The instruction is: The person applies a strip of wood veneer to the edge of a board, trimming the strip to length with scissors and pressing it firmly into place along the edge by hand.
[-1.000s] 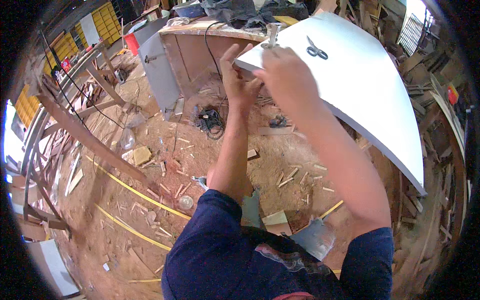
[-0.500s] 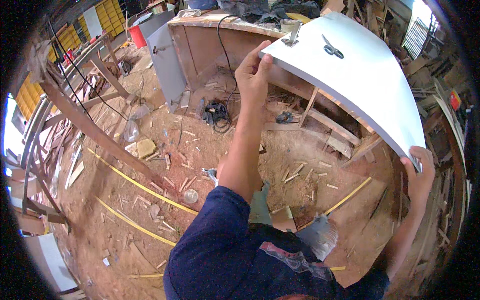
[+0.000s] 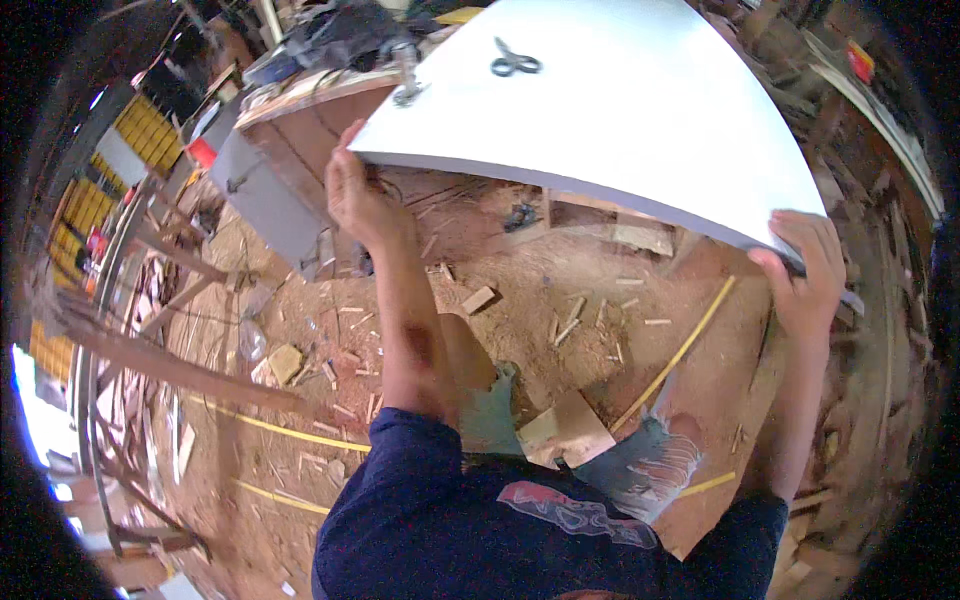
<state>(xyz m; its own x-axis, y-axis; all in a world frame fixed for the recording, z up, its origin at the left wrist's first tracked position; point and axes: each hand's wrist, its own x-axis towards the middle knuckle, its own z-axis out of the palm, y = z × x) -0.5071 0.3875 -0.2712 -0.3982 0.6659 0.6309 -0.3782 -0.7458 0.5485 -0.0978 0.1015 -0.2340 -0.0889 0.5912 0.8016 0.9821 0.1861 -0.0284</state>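
Note:
A large white panel (image 3: 620, 110) with a grey edge spans the upper middle, gripped at its two near corners. My left hand (image 3: 365, 200) clasps the left corner, fingers and thumb closed round the edge. At the right corner my right hand (image 3: 805, 262) pinches the panel, thumb below and fingers on top. Black-handled scissors (image 3: 515, 60) lie on its white face. Near the left edge a metal hinge (image 3: 407, 80) stands up from the surface.
Behind the panel is a wooden cabinet frame (image 3: 300, 125) with a grey door (image 3: 250, 195) hanging at its left. Wood offcuts (image 3: 480, 300) and yellow strips (image 3: 675, 350) litter the dirt floor. A wooden rack (image 3: 165, 365) stands on the left; stacked scrap lines the right.
Both hands have brought the panel closer and turned it, so its left corner sits farther left and lower. The scissors and hinge travelled with it. My view has swung too.

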